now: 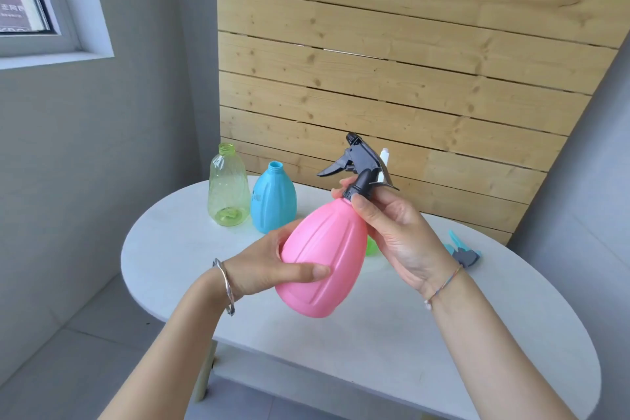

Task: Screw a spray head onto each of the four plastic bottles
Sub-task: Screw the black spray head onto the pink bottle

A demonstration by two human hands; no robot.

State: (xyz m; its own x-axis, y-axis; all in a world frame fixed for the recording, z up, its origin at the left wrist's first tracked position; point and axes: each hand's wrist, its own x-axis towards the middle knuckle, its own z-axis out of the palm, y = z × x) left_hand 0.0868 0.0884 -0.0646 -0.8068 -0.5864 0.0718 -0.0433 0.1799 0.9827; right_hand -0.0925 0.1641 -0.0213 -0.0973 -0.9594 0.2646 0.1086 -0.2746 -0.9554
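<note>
I hold a pink bottle [324,259] tilted above the white table [392,334]. My left hand [272,266] wraps its lower body. A black spray head [358,164] sits on its neck, and my right hand [399,235] pinches the black collar with thumb and fingers. A clear green bottle [228,187] and a blue bottle [272,201] stand open-necked at the table's back left. A blue spray head [460,249] lies to the right. Something green [372,246] peeks out behind my right hand, and something white [384,155] shows behind the black head.
A slatted wooden panel [409,61] leans against the grey wall behind the table. A window [34,3] is at the upper left. The table's rounded left edge drops off to a tiled floor [85,351].
</note>
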